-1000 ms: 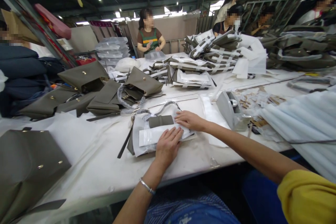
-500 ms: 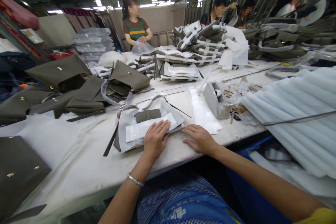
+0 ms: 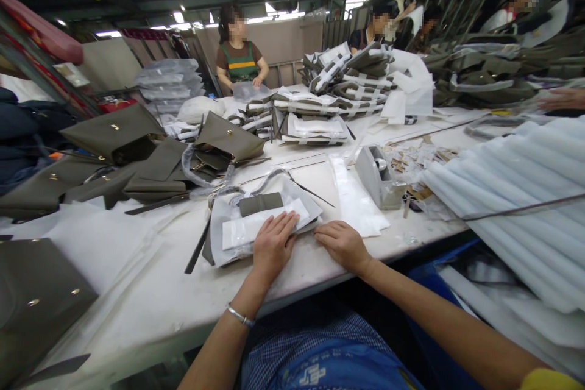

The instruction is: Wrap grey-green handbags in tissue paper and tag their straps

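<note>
A handbag wrapped in white paper (image 3: 217,225) lies flat on the table in front of me. On top of it are a small olive-grey flap piece (image 3: 261,203) and a flat white packet (image 3: 240,233). My left hand (image 3: 275,242) rests palm down on the packet, its fingers stretched out. Just off the wrapped bag's right corner is my right hand (image 3: 342,245), fingers drawn together low over the table; whatever is between the fingertips is hidden. A dark strap (image 3: 197,250) sticks out from the bag's left side, and a plastic-covered handle (image 3: 269,177) curves behind it.
Unwrapped olive bags (image 3: 155,164) pile up at the left, wrapped ones (image 3: 315,125) at the back. A grey tape dispenser (image 3: 372,177) stands beside white sheets (image 3: 354,195). Pale foam sheets (image 3: 516,195) overhang the right. A co-worker (image 3: 240,55) stands across the table handling clear plastic.
My right hand's fingers and thumb have drawn together. My left hand stays on the packet. The co-worker across has lowered the clear plastic. A blurred hand has appeared at the far right edge.
</note>
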### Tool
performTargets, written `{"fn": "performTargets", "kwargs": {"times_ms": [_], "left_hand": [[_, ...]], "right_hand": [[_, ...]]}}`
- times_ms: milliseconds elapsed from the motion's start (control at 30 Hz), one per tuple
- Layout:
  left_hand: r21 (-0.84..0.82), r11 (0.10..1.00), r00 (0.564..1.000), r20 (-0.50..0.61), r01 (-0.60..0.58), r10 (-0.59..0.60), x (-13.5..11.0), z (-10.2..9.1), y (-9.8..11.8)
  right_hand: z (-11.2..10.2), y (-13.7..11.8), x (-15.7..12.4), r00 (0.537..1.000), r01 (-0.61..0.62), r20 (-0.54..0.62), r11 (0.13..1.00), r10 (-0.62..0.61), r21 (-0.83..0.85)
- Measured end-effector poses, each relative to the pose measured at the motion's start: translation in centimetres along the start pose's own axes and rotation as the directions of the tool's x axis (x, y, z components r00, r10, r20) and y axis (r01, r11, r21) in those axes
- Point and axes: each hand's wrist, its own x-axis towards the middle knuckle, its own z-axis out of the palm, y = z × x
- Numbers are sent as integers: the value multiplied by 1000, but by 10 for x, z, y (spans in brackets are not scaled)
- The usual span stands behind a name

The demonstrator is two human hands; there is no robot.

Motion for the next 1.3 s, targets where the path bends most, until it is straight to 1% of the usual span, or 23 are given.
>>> {"fn": "performTargets", "kwargs": {"times_ms": [133,200,233,300,367,433,467,533,633,700,833,900,967,1033,1133,1233,1300], "left_hand": [[16,1000,1000,-5,-9,10,0,0,0],[19,1000,1000,1,-5,5,0,0,0],[18,1000,1000,5,-3,3,0,0,0],[14,1000,1000,6,3,-3,0,0,1],[8,1000,1000,7,8,-8,0,0,1],[7,1000,1000,6,8,-8,-1,1,1],[7,1000,1000,7,9,-9,-1,1,1],[8,1000,1000,7,10,-10,-1,1,1],[6,1000,1000,5,10,-10,0,1,1],[4,1000,1000,4,11,-11,0,1,1],[7,1000,1000,5,16,-16,0,1,1],[9,1000,1000,4,15,-15,0,2,1],[16,1000,1000,2,10,-10,0,2,1],[26,1000,1000,-7,3,-3,0,3,1],[41,999,1000,-18,-6,7,0,4,2],[63,998,1000,-24,-14,15,-2,6,3],[79,997,999,-29,-22,24,-3,7,4]], "right_hand": [[-4,-8,-6,988,155,-27,985,-153,72],[-6,-11,-9,984,181,-25,979,-179,91],[-7,-12,-10,985,173,-30,980,-171,101],[-6,-12,-9,992,118,-54,983,-111,144],[-4,-12,-6,997,13,-76,975,4,223],[-1,-12,-2,991,-102,-54,949,124,299],[0,-12,1,987,-142,-29,938,159,317],[1,-12,4,983,-182,28,931,183,317],[2,-11,5,983,-180,80,940,164,290],[2,-10,5,988,-153,68,949,140,275],[4,-7,4,995,-82,-37,959,96,270],[5,-7,4,994,-58,-73,960,81,273],[4,-7,4,994,-10,-99,962,38,272],[1,-9,2,993,75,-107,966,-50,247],[-6,-12,-1,982,185,-82,965,-173,183],[-13,-12,2,972,230,-80,961,-220,151],[-18,-11,9,965,257,-85,957,-247,132]]}}
